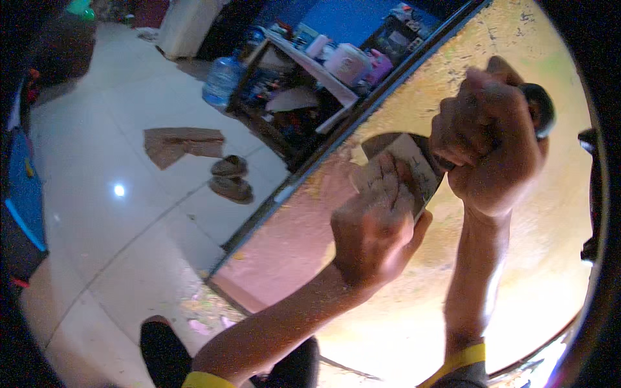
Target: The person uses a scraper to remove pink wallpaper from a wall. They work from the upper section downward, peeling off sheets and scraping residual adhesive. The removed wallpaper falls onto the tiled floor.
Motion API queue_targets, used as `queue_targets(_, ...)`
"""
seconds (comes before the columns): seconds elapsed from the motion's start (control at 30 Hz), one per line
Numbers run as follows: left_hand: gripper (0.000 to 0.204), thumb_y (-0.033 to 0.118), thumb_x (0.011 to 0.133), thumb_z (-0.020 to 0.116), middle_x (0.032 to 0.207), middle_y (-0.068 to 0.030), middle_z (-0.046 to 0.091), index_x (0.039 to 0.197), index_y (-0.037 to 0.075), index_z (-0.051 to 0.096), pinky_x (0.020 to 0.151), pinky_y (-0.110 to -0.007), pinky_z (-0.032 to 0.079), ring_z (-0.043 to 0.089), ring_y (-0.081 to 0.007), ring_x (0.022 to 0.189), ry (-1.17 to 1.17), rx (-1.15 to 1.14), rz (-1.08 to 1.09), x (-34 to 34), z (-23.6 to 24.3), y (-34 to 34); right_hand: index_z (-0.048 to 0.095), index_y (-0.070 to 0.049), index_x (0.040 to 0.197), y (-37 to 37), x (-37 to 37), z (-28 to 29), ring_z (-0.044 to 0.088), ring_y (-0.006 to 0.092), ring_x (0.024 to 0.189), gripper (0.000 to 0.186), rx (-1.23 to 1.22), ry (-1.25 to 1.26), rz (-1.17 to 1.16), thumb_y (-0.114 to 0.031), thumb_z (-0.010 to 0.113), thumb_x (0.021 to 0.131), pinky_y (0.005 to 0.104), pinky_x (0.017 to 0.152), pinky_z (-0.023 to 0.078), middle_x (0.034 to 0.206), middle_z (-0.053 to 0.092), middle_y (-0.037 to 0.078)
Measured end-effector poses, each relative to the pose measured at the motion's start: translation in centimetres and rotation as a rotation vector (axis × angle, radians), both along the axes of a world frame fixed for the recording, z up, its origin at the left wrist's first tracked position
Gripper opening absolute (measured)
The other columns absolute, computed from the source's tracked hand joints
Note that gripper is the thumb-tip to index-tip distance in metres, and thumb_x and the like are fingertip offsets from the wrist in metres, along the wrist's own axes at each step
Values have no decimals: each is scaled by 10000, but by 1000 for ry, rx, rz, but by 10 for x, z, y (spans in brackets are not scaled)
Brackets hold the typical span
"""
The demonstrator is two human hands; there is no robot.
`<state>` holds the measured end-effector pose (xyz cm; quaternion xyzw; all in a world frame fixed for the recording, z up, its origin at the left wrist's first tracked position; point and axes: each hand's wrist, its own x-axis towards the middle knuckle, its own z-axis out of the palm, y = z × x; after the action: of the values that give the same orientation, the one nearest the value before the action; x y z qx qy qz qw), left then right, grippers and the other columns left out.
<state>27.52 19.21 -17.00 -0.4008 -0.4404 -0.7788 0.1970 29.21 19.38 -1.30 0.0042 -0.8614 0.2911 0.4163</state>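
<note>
Black handle (543,110): right hand (488,139) fisted | beige piece (424,169): left hand (374,223) curled over

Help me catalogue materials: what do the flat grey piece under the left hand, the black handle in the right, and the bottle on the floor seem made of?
Flat grey piece: matte, perhaps metal or card; its unshiny face fits both.
Black handle: smooth, possibly plastic or painted wood, by its rounded end.
Bottle: probably glossy plastic, being bluish and translucent.

Right hand (488,142) gripping dark-handled tool (543,111), left hand (374,226) on grey piece (424,171), yellowish surface (553,213)
</note>
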Motion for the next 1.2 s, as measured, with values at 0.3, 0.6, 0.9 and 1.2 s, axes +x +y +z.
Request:
queue_targets(0.3,471,146,680,762,1058,-272,644,1088,-53,635,781,-430,553,672,-379,895,124,-13,110,0,1,4,430,-70,811,13,11,-7,238,67,424,226,358,-30,137,-180,393,1006,233,379,219,538,263,-27)
queue_targets(0.6,386,123,688,750,934,-211,650,1027,-30,646,689,-443,523,650,-365,790,60,55,91,-4,2,3,475,-17,804,25,6,18,279,101,474,196,414,-414,483,-98,416,973,240,406,238,588,302,8)
queue_targets(0.9,408,121,688,745,967,-209,660,1056,-30,652,685,-416,554,668,-369,797,71,48,80,-4,8,5,556,75,1156,32,15,26,447,148,519,330,901,-230,305,9,587,834,268,463,377,679,532,33)
queue_targets(1.2,467,123,680,764,1088,-248,643,1100,-41,640,704,-417,559,679,-355,821,138,71,102,5,-4,3,447,-63,749,24,22,19,269,109,462,353,135,-362,406,-258,327,1019,264,428,285,558,284,-3)
